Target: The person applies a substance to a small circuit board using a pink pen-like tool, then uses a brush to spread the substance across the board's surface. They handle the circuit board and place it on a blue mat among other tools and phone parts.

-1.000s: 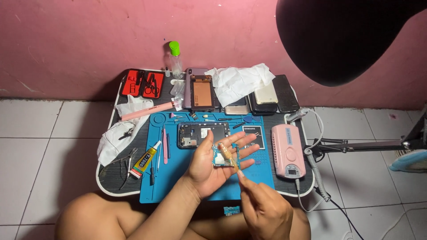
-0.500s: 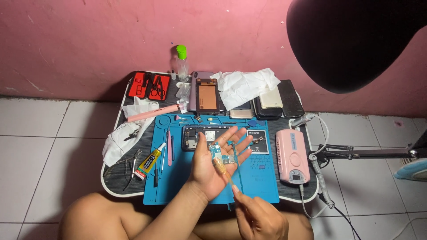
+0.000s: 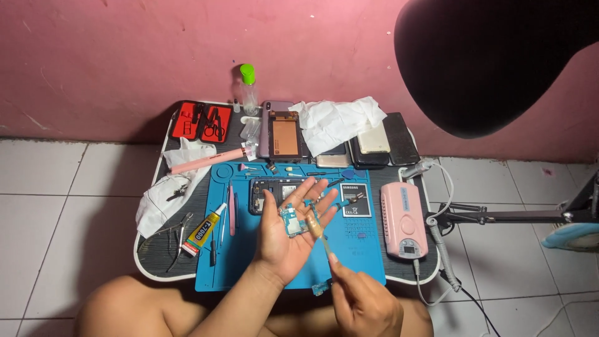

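The left hand point(image 3: 288, 240) is held palm up above the blue work mat point(image 3: 249, 274), fingers spread and only slightly curled, so the hand is open rather than closed. A small circuit board point(image 3: 292, 221), blue-green with metal parts, lies flat on the palm near the base of the fingers; it is supported from below and no finger is closed over it. The right hand point(image 3: 365, 306) sits lower in the view, nearer the person, and is closed in a pinch on a thin stick-like tool point(image 3: 321, 237). The tool runs up and to the left from this hand, and its pale tip meets the right edge of the circuit board on the left palm. The board therefore lies in the left hand, well clear of the right-hand fingers and in contact only with the tool's tip. Beneath the hands, on the mat, lies an opened phone body point(image 3: 274, 190) just beyond the left fingertips, with a flat battery point(image 3: 354, 200) to its right. A pink device point(image 3: 404, 218) with a cable stands at the mat's right edge. A tube of glue point(image 3: 204, 229) and metal cutters point(image 3: 178, 237) lie left of the mat on the dark tray point(image 3: 156, 265).
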